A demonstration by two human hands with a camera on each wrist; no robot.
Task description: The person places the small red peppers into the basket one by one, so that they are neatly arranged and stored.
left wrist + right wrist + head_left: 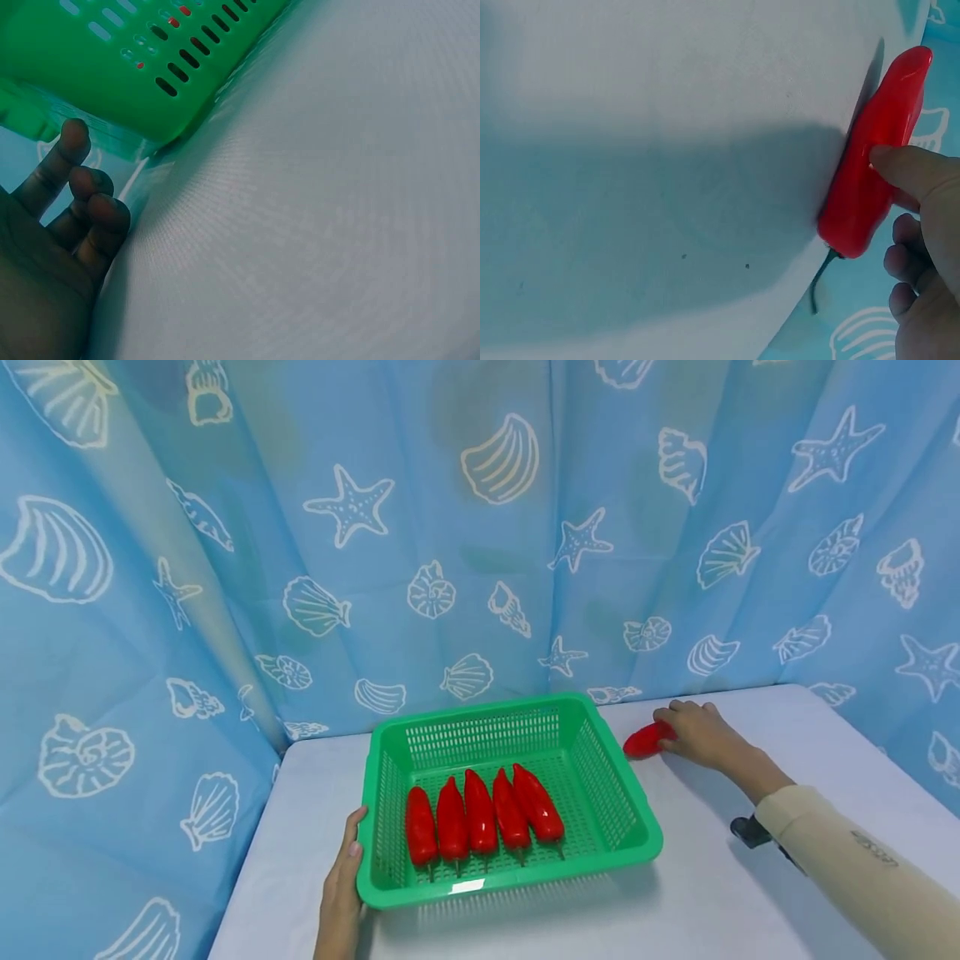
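Note:
Out to the right of the basket, my right hand (699,732) pinches a red chili pepper (647,741) between thumb and fingers. The right wrist view shows this pepper (874,161) glossy, with a thin dark stem, low over the white surface. At the left side of the green plastic basket (510,875), my left hand (343,881) rests its fingers against the outer rim. In the left wrist view its fingers (110,212) are loosely bent beside the basket corner. Several red chili peppers (480,814) lie side by side in the basket, stems toward me.
A white-covered table (720,868) lies under the basket. A blue curtain (450,543) with white shells and starfish hangs close behind and at both sides. A dark strap device (752,832) sits on the right wrist.

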